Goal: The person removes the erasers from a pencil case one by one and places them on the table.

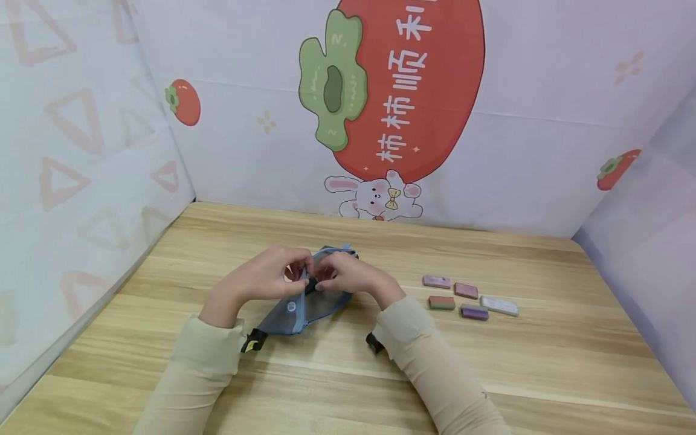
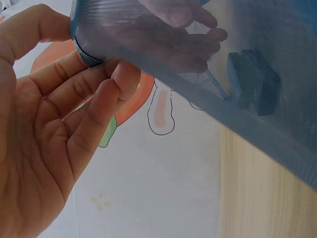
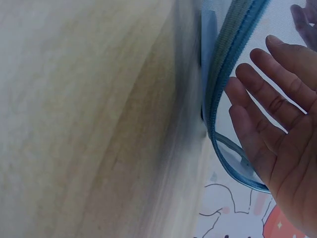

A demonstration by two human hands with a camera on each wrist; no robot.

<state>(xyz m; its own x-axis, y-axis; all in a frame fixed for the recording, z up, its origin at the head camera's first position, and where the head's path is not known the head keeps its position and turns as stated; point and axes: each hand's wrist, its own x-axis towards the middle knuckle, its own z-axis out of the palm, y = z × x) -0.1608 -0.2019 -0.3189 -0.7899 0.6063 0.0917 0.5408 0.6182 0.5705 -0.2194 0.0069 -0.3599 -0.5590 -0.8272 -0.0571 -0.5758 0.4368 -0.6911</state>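
Observation:
A see-through blue-grey mesh zip pouch (image 1: 278, 317) is held up with its mouth spread apart. My left hand (image 1: 261, 275) pinches the blue zip edge between thumb and fingers; the left wrist view shows the pouch wall (image 2: 282, 136) hanging from that grip. Through the mesh appear dark blocky pieces (image 2: 240, 79) inside. My right hand (image 1: 353, 275) reaches in at the mouth from the other side. In the right wrist view its fingers (image 3: 275, 101) are spread and nearly straight beside the zip edge (image 3: 225, 69), with nothing in the palm.
Right of the pouch, several small blocks lie on the wooden table (image 1: 544, 356): a lilac one (image 1: 437, 281), a mauve one (image 1: 466, 290), a red-green one (image 1: 441, 302), a purple one (image 1: 475, 312) and a whitish one (image 1: 499, 305). Printed cloth walls (image 1: 244, 163) enclose the table.

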